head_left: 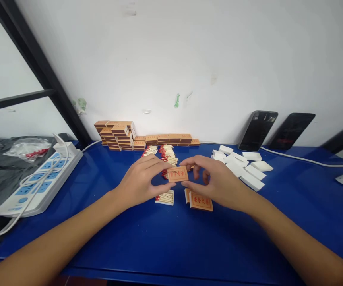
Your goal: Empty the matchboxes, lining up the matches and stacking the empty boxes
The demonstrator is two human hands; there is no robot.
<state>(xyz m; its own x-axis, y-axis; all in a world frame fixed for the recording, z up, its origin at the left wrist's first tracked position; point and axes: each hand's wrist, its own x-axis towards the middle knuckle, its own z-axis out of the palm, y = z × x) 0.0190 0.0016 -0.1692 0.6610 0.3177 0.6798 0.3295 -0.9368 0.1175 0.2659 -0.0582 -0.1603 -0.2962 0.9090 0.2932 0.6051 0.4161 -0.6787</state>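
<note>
An orange matchbox cover (pixel 177 174) with red characters is held in the air between both hands. My left hand (pixel 143 178) pinches its left end, and my right hand (pixel 216 180) grips the right end between thumb and fingers. Just below my left hand lies a white tray of matches (pixel 164 197), their red heads to the left. Two orange matchbox covers (pixel 201 201) rest on the blue table under my right hand, one partly over the other. Loose red-headed matches (pixel 167 153) are heaped behind the hands, partly hidden by them.
Matchboxes (pixel 116 135) are stacked against the wall, with a low row (pixel 171 139) beside them. White trays (pixel 245 167) lie piled at the right. A phone (pixel 257 131) leans on the wall. A power strip (pixel 44 178) with white cables sits on the left of the blue table (pixel 171 246).
</note>
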